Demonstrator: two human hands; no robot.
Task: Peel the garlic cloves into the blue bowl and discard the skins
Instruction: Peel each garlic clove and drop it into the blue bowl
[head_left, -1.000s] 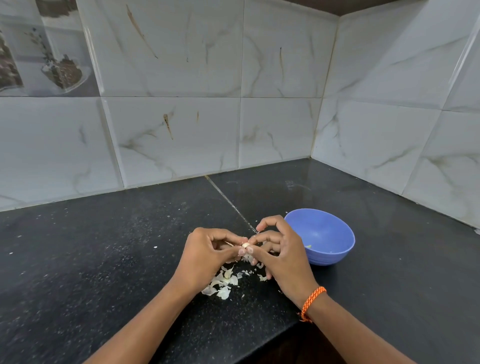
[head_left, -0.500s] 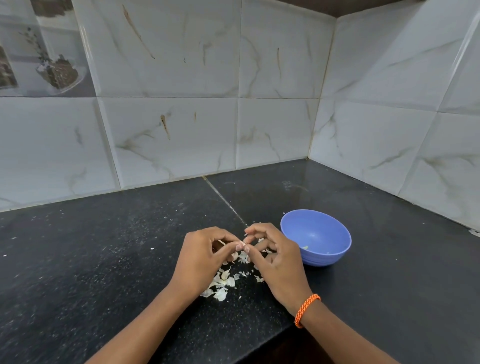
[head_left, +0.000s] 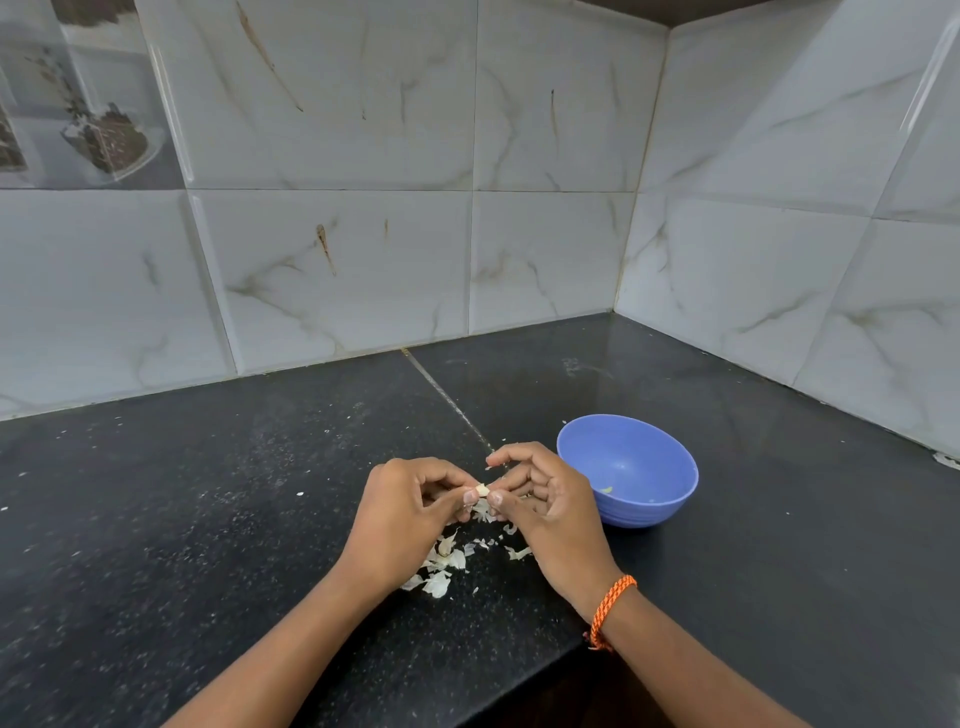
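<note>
A small pale garlic clove (head_left: 482, 489) is sitting between the two hands, raised a little above the black worktop (head_left: 208, 493) and just left of the blue bowl (head_left: 631, 470). The left hand (head_left: 408, 519) is pinching the clove's left side with thumb and curled forefinger, its other fingers folding in under the palm. The right hand (head_left: 545, 501) is meeting it from the other side, its thumb tip pressing against the clove while the forefinger is arching over the top and the remaining fingers are curling loosely behind. Most of the clove is being covered by the fingertips, so whether any skin is clinging to it is hard to make out. Directly below and slightly nearer the person, a scatter of papery white skins (head_left: 447, 564) is lying on the worktop, partly shadowed by the hands. The bowl is standing upright just beside the right hand, not touching it as far as can be seen; inside it a tiny pale-green speck is showing near the bottom, too small to identify. An orange braided band (head_left: 610, 608) is circling the right wrist. Both forearms are running out of the bottom edge. Marbled wall tiles (head_left: 337, 260) are rising behind the worktop, meeting in a corner at the right.
</note>
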